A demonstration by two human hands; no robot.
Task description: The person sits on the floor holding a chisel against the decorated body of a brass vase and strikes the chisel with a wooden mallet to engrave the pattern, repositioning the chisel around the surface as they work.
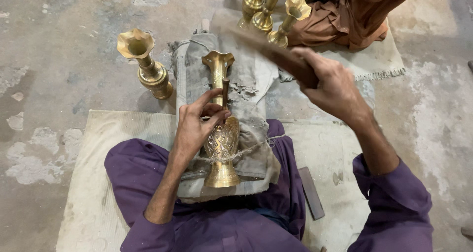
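Note:
A brass vase point(221, 139) with an engraved belly lies on a grey padded block point(249, 89) across my lap, tied down by a string point(256, 146). My left hand point(197, 124) pinches a thin dark chisel point(224, 92) upright against the vase's neck. My right hand point(330, 84) is raised to the right, gripping a dark wooden mallet point(268, 50) that is blurred and angled up to the left above the vase.
One brass vase point(145, 65) stands on the concrete floor at the left. Three more brass vases point(271, 13) stand at the top beside a person in brown cloth point(354, 11). A dark flat bar point(312, 193) lies on the pale mat point(98, 183) by my right knee.

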